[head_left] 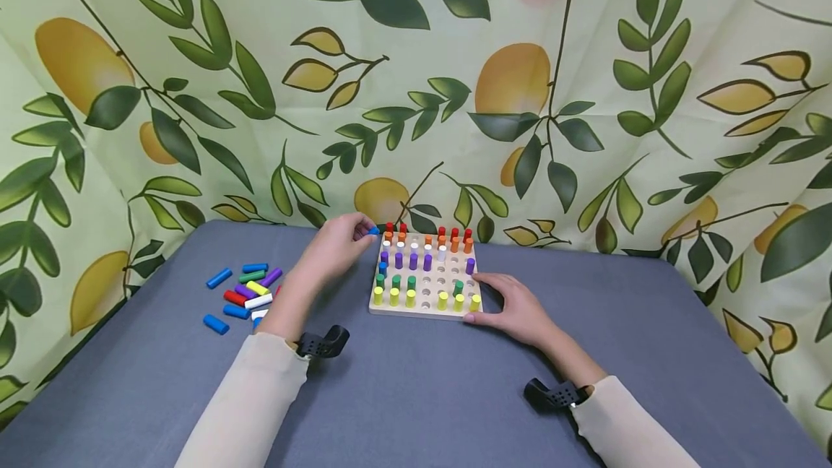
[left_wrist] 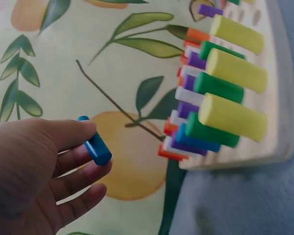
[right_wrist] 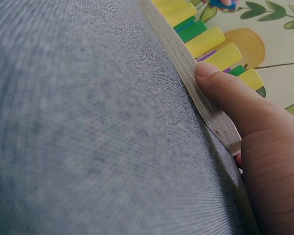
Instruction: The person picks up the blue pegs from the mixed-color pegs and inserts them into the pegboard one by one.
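Observation:
My left hand [head_left: 338,244] pinches a small blue peg [left_wrist: 99,147] between thumb and fingertips, held in the air beside the back left corner of a wooden pegboard [head_left: 425,313]. Upright pegs stand in the board in colour rows: red at the back, then orange, white, purple, blue, green and yellow [head_left: 410,298] in front. The blue row shows a single peg [head_left: 383,270] at its left end, with bare holes beyond it. At the front right corner my right hand [head_left: 516,305] grips the board, thumb [right_wrist: 213,78] along the near edge and fingers at the right side.
Loose pegs in several colours lie in a pile left of my left forearm, among them a yellow peg [head_left: 258,287] and a blue peg [head_left: 216,324]. A grey cloth [head_left: 416,388] covers the table. Behind it hangs a leaf-patterned curtain [head_left: 416,42].

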